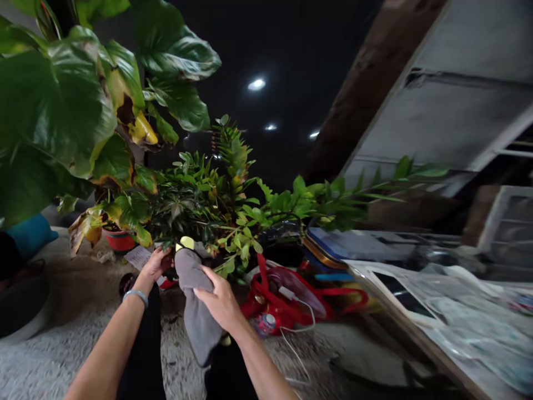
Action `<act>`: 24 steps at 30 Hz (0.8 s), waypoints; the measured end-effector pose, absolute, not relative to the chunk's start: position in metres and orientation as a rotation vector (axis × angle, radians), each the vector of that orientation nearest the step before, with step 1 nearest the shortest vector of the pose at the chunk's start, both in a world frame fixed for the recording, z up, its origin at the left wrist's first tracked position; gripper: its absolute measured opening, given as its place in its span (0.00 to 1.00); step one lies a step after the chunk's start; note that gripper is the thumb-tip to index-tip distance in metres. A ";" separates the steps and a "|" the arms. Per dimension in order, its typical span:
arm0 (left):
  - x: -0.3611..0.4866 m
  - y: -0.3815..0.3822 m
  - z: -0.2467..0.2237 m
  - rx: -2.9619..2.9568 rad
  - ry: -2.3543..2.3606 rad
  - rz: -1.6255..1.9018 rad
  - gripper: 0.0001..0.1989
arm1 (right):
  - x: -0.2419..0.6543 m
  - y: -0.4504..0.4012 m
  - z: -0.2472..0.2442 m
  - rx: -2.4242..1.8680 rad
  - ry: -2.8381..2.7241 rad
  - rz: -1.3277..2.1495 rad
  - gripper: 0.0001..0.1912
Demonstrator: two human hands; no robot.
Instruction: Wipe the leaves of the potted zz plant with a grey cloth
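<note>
While the right hand [219,300] pinches the grey cloth [197,325], long axis near-to-far, left of the worktop's [416,336] left edge, the left hand [155,265] curls beside its far end, grip unclear.

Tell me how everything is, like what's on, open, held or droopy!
Right hand: closed around the gray cloth
Gray cloth: held, bunched, with yellow at its top end
Left hand: fingers curled; can't tell if they hold anything
Ceiling lights: on
Big-leaf plant: mostly green, some leaves yellow and brown
Red bag: open
White cable: loose, curving outside the bag
</note>
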State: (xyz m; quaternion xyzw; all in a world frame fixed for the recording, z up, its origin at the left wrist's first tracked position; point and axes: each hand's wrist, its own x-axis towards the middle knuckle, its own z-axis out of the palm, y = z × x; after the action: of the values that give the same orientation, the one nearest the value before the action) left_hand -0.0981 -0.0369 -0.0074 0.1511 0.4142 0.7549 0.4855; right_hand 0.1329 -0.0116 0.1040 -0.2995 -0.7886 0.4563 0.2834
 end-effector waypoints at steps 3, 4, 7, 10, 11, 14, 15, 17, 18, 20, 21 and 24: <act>-0.103 -0.037 -0.010 0.440 1.014 1.767 0.21 | 0.142 -0.011 0.132 -0.694 -2.051 1.112 0.27; -0.103 -0.037 -0.010 0.456 1.014 1.760 0.20 | 0.135 -0.005 0.145 -0.643 -2.038 1.029 0.27; -0.101 -0.037 -0.009 0.464 1.049 1.758 0.18 | 0.093 0.015 0.173 -0.535 -2.054 0.742 0.26; -0.098 -0.036 -0.011 0.434 1.142 1.748 0.14 | 0.061 0.026 0.166 -0.587 -2.341 0.578 0.30; -0.098 -0.036 -0.013 0.417 1.167 1.751 0.13 | 0.060 0.026 0.159 -0.600 -2.489 0.555 0.31; -0.100 -0.038 -0.018 0.384 1.207 1.773 0.11 | 0.085 0.020 0.149 -0.510 -2.809 0.570 0.34; -0.101 -0.039 -0.019 0.377 1.218 1.779 0.12 | 0.095 0.018 0.154 -0.460 -2.817 0.600 0.34; -0.103 -0.042 -0.020 0.373 1.231 1.775 0.12 | 0.104 0.016 0.174 -0.376 -2.705 0.642 0.35; -0.104 -0.043 -0.020 0.376 1.236 1.766 0.13 | 0.100 0.016 0.186 -0.358 -2.610 0.634 0.35; -0.104 -0.045 -0.018 0.388 1.238 1.735 0.14 | 0.080 0.017 0.205 -0.389 -2.429 0.553 0.33; -0.104 -0.046 -0.017 0.397 1.240 1.723 0.15 | 0.066 0.018 0.209 -0.436 -2.381 0.498 0.32; -0.102 -0.047 -0.017 0.415 1.275 1.720 0.16 | 0.033 0.015 0.192 -0.565 -2.527 0.405 0.32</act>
State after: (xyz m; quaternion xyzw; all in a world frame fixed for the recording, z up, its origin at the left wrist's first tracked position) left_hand -0.1022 -0.0469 -0.0168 0.1687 0.5185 0.6994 0.4620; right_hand 0.0327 0.0149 0.1920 -0.2083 -0.9317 0.1492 0.2576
